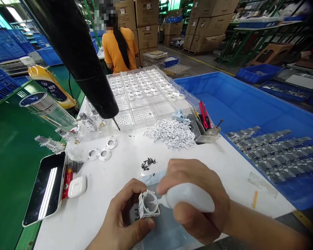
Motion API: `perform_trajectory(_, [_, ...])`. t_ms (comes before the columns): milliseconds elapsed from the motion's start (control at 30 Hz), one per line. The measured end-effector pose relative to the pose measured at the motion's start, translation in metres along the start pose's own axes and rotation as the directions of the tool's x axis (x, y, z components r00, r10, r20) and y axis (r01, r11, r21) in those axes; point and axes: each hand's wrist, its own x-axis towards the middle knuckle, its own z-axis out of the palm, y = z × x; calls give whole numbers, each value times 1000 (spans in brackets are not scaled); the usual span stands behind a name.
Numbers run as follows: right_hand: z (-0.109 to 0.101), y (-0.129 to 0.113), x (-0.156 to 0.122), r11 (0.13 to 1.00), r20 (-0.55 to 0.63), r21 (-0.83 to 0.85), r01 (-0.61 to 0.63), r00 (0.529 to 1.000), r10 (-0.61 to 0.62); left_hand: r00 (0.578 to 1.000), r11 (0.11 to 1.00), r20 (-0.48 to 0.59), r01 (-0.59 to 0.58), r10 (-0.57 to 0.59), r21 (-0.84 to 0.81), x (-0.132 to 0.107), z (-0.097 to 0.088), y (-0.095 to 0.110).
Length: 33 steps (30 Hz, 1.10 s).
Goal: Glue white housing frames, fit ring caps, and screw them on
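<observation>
My left hand (120,218) is closed around a small white square part with a round opening (148,205), held just above the white table (224,173). My right hand (195,198) grips a white squeeze bottle (190,197) whose thin nozzle points into the part's opening. Beneath both hands lies a clear plastic bag (167,232). A small heap of black screws (148,163) sits just beyond the hands.
A pile of white plastic pieces (172,132), clear compartment trays (143,93), three white rings (103,151), a phone (45,187), an earbud case (77,186) and a hanging black power screwdriver (80,59) surround me. A blue bin (240,104) holds metal parts. A person in orange (120,48) works beyond.
</observation>
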Motion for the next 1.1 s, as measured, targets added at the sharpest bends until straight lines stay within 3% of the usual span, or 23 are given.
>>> perform_trajectory(100, [6, 7, -9, 999, -32, 33, 14, 999, -13, 1000, 1000, 15, 15, -15, 16, 1, 0, -1])
perform_trajectory(400, [15, 18, -18, 999, -50, 2, 34, 998, -34, 997, 999, -71, 39, -36, 30, 3, 3, 0])
perform_trajectory(733, [17, 22, -18, 998, -60, 41, 50, 997, -47, 999, 998, -29, 21, -19, 55, 1, -1, -4])
perform_trajectory(1100, [16, 20, -22, 999, -35, -1, 37, 999, -37, 998, 997, -56, 19, -15, 72, 1, 0, -2])
